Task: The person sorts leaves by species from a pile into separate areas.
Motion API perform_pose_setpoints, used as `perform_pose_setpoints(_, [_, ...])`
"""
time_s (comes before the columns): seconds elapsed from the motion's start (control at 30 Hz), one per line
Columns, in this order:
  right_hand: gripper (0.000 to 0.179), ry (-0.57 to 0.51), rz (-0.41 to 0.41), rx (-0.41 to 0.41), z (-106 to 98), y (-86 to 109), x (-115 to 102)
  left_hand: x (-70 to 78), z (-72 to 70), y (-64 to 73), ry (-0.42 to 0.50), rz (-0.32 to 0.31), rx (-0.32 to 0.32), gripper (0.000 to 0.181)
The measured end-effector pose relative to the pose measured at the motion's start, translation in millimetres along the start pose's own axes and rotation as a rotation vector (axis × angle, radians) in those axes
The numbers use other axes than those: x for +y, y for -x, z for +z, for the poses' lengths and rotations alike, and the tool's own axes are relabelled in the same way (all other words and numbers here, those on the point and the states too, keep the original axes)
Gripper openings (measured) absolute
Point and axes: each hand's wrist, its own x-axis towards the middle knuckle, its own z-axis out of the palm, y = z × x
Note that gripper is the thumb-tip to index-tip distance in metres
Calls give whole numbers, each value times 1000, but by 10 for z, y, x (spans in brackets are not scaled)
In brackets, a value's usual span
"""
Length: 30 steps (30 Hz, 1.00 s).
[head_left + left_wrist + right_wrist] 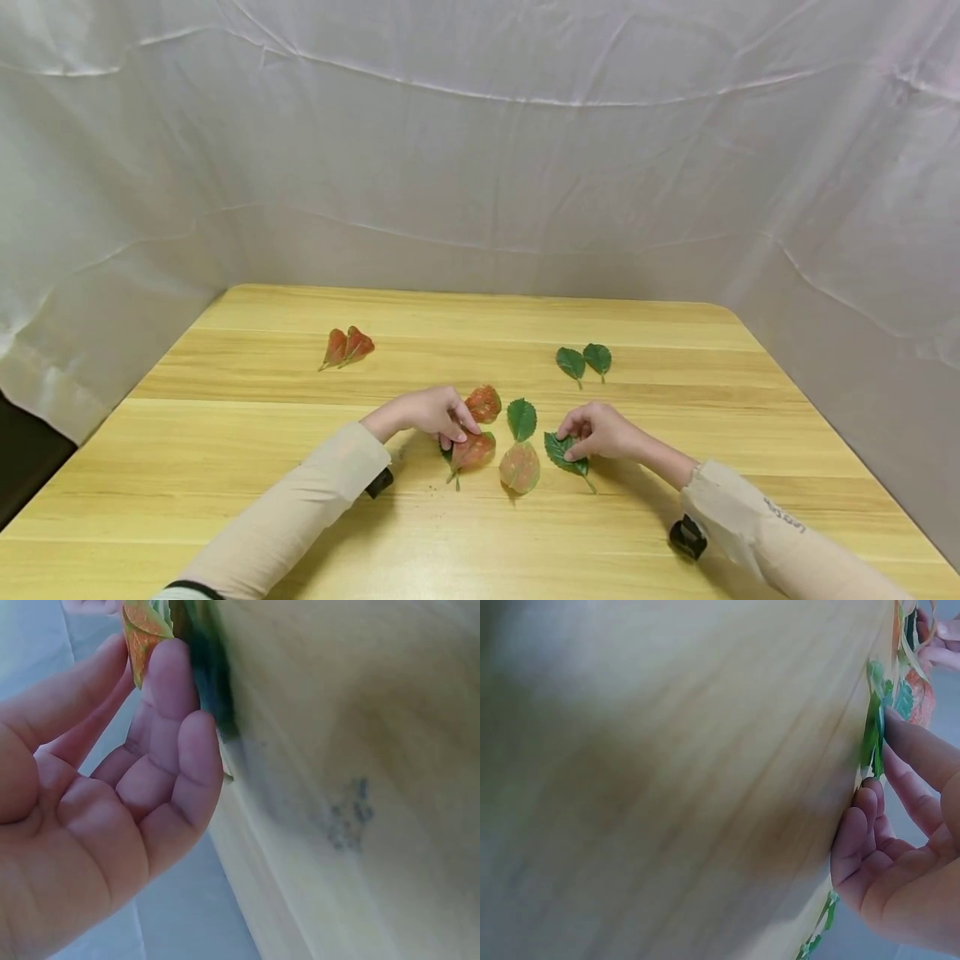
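In the head view, pinching the held red leaf (476, 452) between thumb and fingers of the left hand (435, 412), near the middle of the tabletop (217, 467), with its stems pointing toward the near edge. Also pinching the held green leaf (558, 450) with the right hand (609, 433), farther toward the right edge, with thumb on top and fingers bent. Between the hands, can see a loose green leaf (522, 419) and, just nearer, a pale orange leaf (520, 467); beyond the left hand, a second red leaf (483, 403). Toward the far left corner, can see a red pair (359, 343); toward the far edge, right of centre, a green pair (597, 358).

In the left wrist view, holding orange-red leaf between thumb and fingertip, with the lower fingers curled close together. Can make out a blurred dark green patch (214, 682) beside the fingers and dark specks (352, 817) on the tabletop.

In the right wrist view, pressing the thumb to green leaf close above the tabletop's surface, with the lower fingers curled together. Cannot tell exactly where the forefinger meets it. Can see the left hand at the upper right corner of the view, beside reddish leaf.
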Motion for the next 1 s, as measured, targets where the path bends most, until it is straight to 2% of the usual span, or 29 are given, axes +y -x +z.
perform_pose_setpoints(0.1, [17,0,4,2,6,-1,12,12,-25,15,-1,4,9,17])
perform_pose_setpoints(0.2, [17,1,6,2,10,-1,18,12,-48,22,3,16,46,16])
perform_pose_setpoints(0.4, [17,10,9,7,13,-1,26,-11,-91,5,-38,90,218,11])
perform_pose_setpoints(0.53, [17,3,13,7,16,1,21,-18,-118,-14,-46,150,293,11])
perform_pose_setpoints(0.63, [17,-6,12,7,17,3,14,-7,-135,-20,-41,177,315,11])
perform_pose_setpoints(0.87, [17,-3,10,7,17,1,18,3,-151,-56,-59,192,343,11])
perform_pose_setpoints(1.0, [17,0,13,9,16,-1,20,-10,-156,-87,-60,194,323,12])
